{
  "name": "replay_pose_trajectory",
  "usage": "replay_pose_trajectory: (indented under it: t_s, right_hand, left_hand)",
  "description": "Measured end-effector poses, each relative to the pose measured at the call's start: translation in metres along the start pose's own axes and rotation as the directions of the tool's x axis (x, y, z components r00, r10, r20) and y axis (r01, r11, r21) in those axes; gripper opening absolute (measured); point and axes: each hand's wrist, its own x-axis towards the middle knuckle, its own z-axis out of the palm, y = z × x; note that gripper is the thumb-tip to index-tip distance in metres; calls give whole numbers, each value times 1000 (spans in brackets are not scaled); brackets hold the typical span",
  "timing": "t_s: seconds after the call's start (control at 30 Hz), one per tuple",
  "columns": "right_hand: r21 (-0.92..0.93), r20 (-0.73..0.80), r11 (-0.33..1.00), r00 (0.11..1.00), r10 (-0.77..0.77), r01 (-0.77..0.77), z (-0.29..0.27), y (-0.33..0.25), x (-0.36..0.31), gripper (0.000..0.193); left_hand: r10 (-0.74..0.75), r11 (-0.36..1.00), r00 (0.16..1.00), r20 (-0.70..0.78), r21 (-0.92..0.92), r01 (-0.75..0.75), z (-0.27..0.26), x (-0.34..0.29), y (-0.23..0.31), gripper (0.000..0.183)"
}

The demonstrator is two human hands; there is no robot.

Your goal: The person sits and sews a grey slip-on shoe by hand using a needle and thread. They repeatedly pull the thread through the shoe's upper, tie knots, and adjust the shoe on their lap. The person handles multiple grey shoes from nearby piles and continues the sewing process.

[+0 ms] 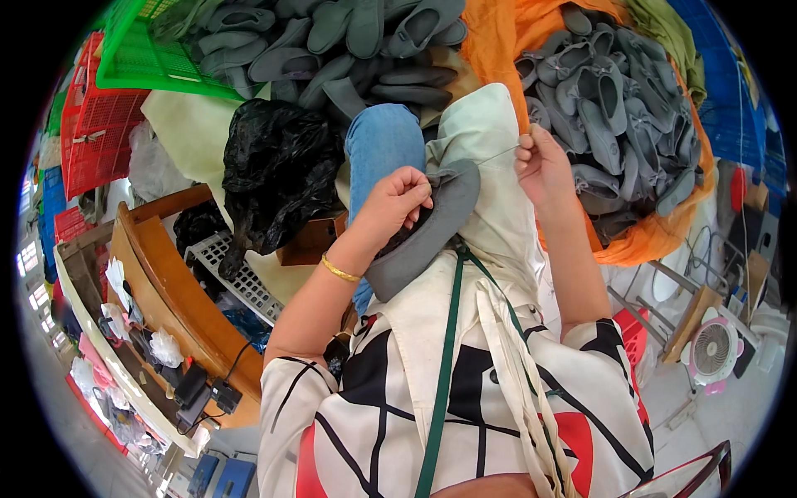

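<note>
Gray shoe (pixel 448 207) over the lap (pixel 500 220), left hand (pixel 394 202) clamped on its edge. Why like that?

Probably for steadiness lol, with thread (pixel 498 155) stretched straight from shoe to right hand (pixel 545 166), pinched together on it.

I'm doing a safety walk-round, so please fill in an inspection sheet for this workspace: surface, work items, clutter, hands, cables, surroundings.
Surface: the lap, with pale cloth on the right and blue denim on the left.
Work items: one gray shoe lies across the lap; a thin thread runs from it.
Clutter: black plastic bag at left; more gray shoes heaped ahead and at right, the right heap within orange cloth.
Hands: left hand grips the shoe; right hand, apart from it, pinches the thread.
Cables: black cable with an adapter by the wooden furniture.
Surroundings: green basket, red crate, small fan.
</note>
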Motion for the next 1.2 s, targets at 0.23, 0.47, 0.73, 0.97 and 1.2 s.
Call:
replay_pose_trajectory:
  t_s: [0.23,0.47,0.73,0.97,1.2]
  right_hand:
    - [104,-235,992,971,-39,65,-25,0,0,8]
    - [74,-106,990,988,-109,117,-19,-7,-14,8]
    - [-280,170,911,949,-265,304,66,-35,-56,10]
    - [-365,280,792,869,-407,489,91,-60,-59,7]
    - [-466,455,400,601,-657,789,92,-87,-50,9]
  left_hand:
    - [421,745,907,-16,577,-335,3,-2,-16,9]
    - [644,390,765,26,849,-357,21,-5,2,12]
    - [582,173,794,173,928,-329,22,8,8,10]
    - [675,96,691,258,898,-429,30,12,14,5]
    - [475,637,880,-17,697,-330,13,21,-9,7]
